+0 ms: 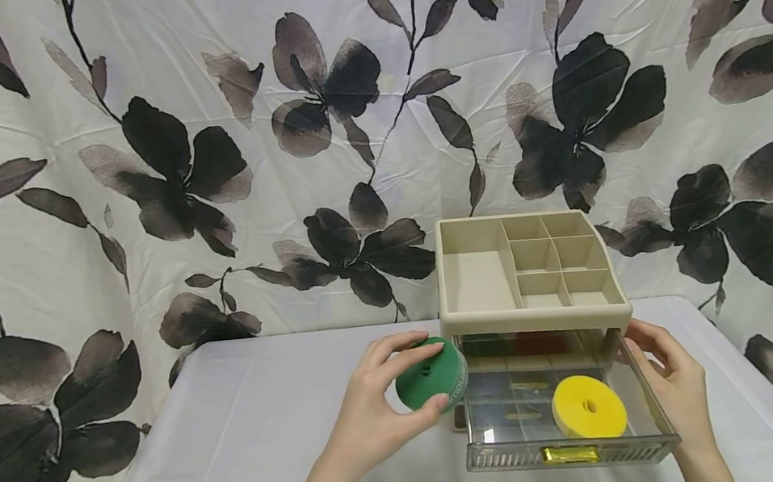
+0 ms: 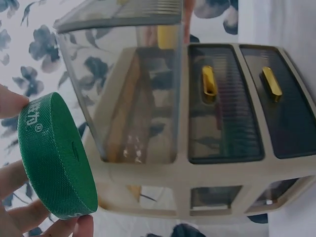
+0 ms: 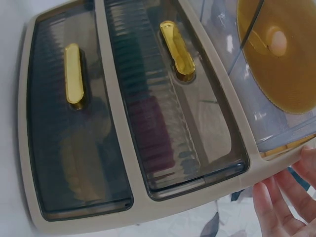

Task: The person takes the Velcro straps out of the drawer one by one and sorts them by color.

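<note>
In the head view my left hand (image 1: 379, 405) grips a roll of green hook-and-loop tape (image 1: 423, 381) by its edge, thumb below and fingers above. White lettering shows on the roll's rim in the left wrist view. The roll is just left of a cream desktop organizer (image 1: 536, 317), whose clear top drawer (image 1: 568, 451) is pulled out. Inside that drawer lies a yellow tape roll (image 1: 589, 407), toward its right front. My right hand (image 1: 676, 378) rests along the organizer's right side, and its fingertips (image 3: 269, 190) touch the cream frame in the right wrist view.
The organizer's top has several open compartments (image 1: 474, 270). Below the pulled-out drawer are two closed dark drawers with gold handles (image 3: 74, 74); colored things show faintly inside the middle one. A white table (image 1: 237, 440) extends left, and a floral cloth (image 1: 263, 192) hangs behind.
</note>
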{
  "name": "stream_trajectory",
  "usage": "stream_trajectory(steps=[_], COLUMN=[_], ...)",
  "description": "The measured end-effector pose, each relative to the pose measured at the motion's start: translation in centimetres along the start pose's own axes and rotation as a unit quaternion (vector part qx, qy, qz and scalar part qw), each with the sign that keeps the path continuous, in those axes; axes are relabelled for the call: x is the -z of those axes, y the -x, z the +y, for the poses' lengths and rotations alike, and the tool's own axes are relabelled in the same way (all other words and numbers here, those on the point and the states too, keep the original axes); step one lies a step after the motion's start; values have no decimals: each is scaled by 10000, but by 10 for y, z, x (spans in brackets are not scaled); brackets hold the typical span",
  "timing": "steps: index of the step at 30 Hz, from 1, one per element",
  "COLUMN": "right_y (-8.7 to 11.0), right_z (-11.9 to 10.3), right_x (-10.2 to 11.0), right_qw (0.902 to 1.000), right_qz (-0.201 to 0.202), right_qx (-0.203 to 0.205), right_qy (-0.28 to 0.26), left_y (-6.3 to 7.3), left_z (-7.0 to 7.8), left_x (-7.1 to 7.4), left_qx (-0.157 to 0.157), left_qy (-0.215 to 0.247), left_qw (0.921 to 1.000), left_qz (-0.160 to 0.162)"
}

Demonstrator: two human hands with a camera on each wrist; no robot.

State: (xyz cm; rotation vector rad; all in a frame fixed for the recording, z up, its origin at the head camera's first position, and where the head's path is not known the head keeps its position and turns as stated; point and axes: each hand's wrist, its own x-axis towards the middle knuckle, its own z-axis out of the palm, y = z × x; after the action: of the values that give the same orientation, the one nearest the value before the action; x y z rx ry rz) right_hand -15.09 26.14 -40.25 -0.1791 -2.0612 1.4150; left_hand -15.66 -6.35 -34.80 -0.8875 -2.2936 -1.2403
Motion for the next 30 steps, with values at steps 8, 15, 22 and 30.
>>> stream_trajectory(steps=[8,15,22,30], right_y=[0,1,1,1], right_z=[0,0,1,0], right_x=[0,-1,0,-1], right_qw=[10000,10000,10000,10000], right_qz=[14,0,8,21], right_qx=[-40,-56,-50,55], right_qy=[-9,3,-1,-41], left_y=[3,4,5,5], left_z=[-17,-34,-57,-88], left_x=[-4,-9,-22,-35], left_qx=[372,663,1338,1772], left_qy=[-33,-136,-66,-60], left_qw=[9992,9973,9904,9834], left_qz=[156,271,331,378])
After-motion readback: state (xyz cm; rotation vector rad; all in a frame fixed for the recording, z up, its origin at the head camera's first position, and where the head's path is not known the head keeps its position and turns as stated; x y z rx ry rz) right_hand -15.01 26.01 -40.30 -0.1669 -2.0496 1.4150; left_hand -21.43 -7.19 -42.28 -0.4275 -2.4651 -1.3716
